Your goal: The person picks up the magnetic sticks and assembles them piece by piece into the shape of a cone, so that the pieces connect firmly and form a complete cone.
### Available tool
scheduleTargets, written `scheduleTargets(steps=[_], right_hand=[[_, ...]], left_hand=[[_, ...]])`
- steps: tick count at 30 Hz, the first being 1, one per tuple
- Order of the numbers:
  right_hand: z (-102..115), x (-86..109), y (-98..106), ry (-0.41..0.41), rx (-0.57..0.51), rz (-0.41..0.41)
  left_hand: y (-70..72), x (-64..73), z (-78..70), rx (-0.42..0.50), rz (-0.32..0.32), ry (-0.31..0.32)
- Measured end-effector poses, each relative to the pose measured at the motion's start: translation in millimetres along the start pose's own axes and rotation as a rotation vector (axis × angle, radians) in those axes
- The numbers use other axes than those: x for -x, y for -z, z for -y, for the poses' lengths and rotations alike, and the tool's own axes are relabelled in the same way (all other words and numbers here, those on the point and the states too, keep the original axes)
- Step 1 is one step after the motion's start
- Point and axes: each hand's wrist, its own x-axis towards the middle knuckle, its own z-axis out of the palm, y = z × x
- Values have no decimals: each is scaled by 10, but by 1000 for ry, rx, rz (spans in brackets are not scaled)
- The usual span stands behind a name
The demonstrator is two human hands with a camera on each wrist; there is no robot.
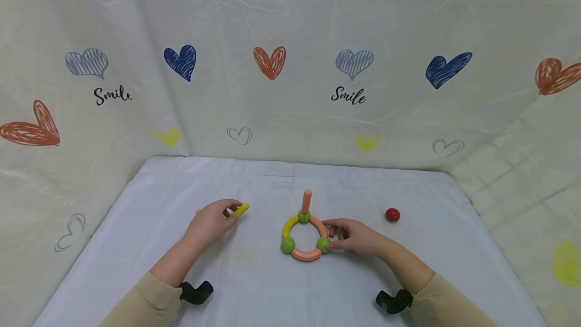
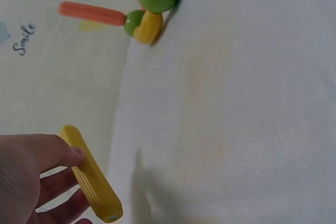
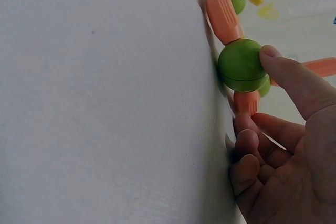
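Observation:
Between the thumb and fingers of my left hand [image 1: 211, 222] a straight yellow toy rod [image 2: 94, 179] is pinched, held off to the left of a toy ring. That ring, lying on the table, joins green balls [image 1: 288, 244] with a curved yellow piece [image 1: 289, 226] and curved orange pieces [image 1: 306, 255]. An orange rod [image 1: 306, 201] stands up from its rear ball. My right hand [image 1: 358, 237] grips the ring's right side: the thumb presses the green ball [image 3: 242, 65], while fingertips touch the curved orange piece [image 3: 245, 102].
A red ball [image 1: 392, 214] lies on the white-covered table [image 1: 254, 291], right of the ring. Behind the left hand peeks a bit of something orange [image 1: 198, 211], mostly hidden. A pale curtain [image 1: 308, 125] with printed hearts rises behind the table. Dark wrist cameras [image 1: 197, 292] sit at both sleeves.

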Motion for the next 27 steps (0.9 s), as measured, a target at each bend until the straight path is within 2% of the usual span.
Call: scheduleTargets(steps=[7, 18, 27], right_hand=[[-10, -1, -1, 6, 0, 4], [-34, -11, -6, 7, -4, 0], [-44, -19, -7, 1, -4, -4]], left_hand=[[-28, 74, -123, 99, -26, -39], [-102, 187, -421, 232, -19, -36], [-221, 248, -618, 322, -37, -116]])
